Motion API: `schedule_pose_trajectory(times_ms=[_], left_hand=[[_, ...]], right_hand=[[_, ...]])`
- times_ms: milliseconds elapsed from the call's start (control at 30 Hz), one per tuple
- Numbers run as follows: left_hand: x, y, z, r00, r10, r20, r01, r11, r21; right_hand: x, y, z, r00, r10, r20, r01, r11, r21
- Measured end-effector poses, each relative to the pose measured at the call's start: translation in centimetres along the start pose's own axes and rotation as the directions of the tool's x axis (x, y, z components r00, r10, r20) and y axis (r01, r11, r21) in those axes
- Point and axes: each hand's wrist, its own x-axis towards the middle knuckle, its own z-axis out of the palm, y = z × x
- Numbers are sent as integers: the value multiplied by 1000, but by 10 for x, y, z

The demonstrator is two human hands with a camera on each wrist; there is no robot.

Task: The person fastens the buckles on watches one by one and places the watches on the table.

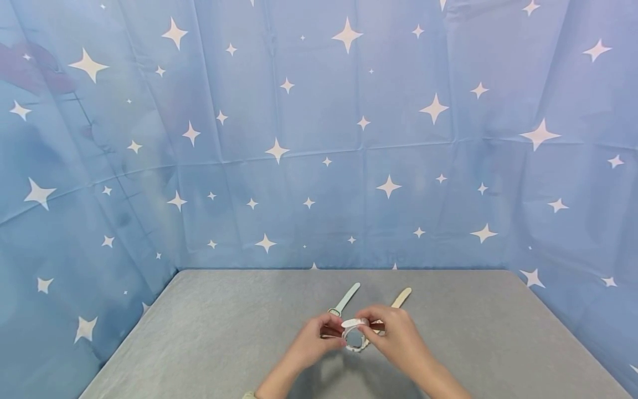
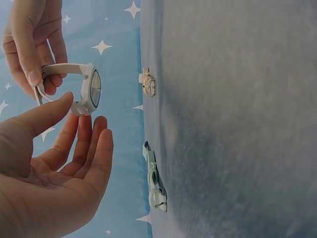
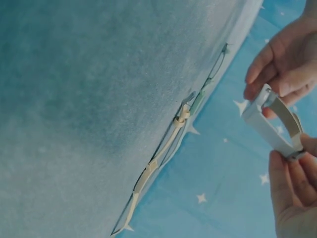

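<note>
A white wristwatch point(image 1: 354, 339) is held up over the table between both hands, its strap bent round into a loop. My left hand point(image 1: 315, 339) pinches the watch by its case and strap end, thumb on one side and fingertips on the other, as the left wrist view shows. With thumb and fingers, my right hand point(image 1: 397, 332) grips the strap point(image 2: 62, 68) near its far end. Behind the hands lie a mint-green watch point(image 1: 347, 298) and a cream watch point(image 1: 401, 297), both partly hidden by the hands in the head view.
The grey cloth-covered table point(image 1: 224, 327) reaches back to a blue curtain point(image 1: 319, 210) with white stars. More of this curtain hangs along the left and right sides. In the right wrist view the cream watch point(image 3: 146, 178) and the green watch point(image 3: 198, 101) lie stretched out on the cloth.
</note>
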Motion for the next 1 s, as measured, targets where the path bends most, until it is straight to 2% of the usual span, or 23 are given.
schedule_pose_trajectory(times_ms=[433,1000], left_hand=[[-2,4,1,999,-39,-7,39,998,53],[-1,1,1,999,-38,-19,39,996,80]], right_hand=[[0,-2,0,999,36,14,-36,999,2],[-1,-2,0,999,39,14,-38,999,-19]])
